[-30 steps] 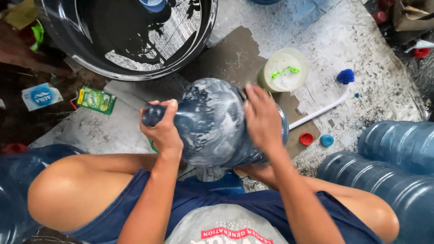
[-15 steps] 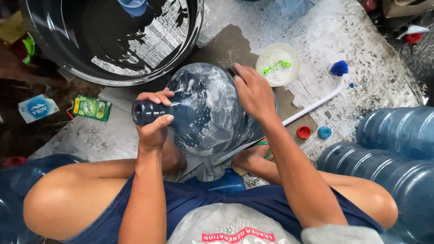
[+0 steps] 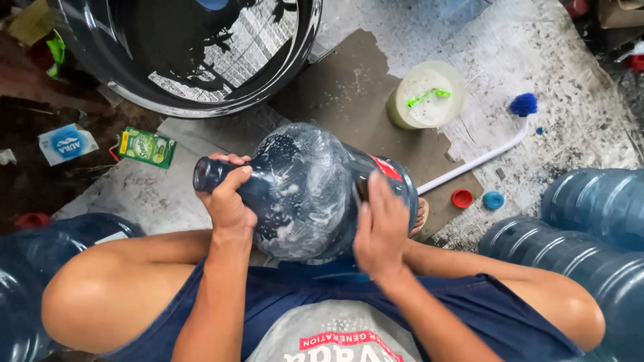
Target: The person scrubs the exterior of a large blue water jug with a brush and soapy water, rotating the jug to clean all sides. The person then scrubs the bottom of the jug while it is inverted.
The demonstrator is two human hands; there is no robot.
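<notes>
Green sachet (image 3: 147, 147), rect., w/ yellow and white print: lies flat on wet floor, left of centre, just below the black tub's rim.

Blue-white pack (image 3: 67, 143), squarish, white edges w/ blue round mark: far left, on dark ground, near the sachet but apart.

Red label (image 3: 386, 168) w/ white print: small strip on the jug's side, mid-frame, just above the right hand (image 3: 381, 231).

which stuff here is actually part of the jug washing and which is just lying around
In use: soapy blue water jug, left hand on its neck, right hand on its body.

Lying about: bottle brush, soapy tub, red cap, blue cap, green sachet.
</notes>
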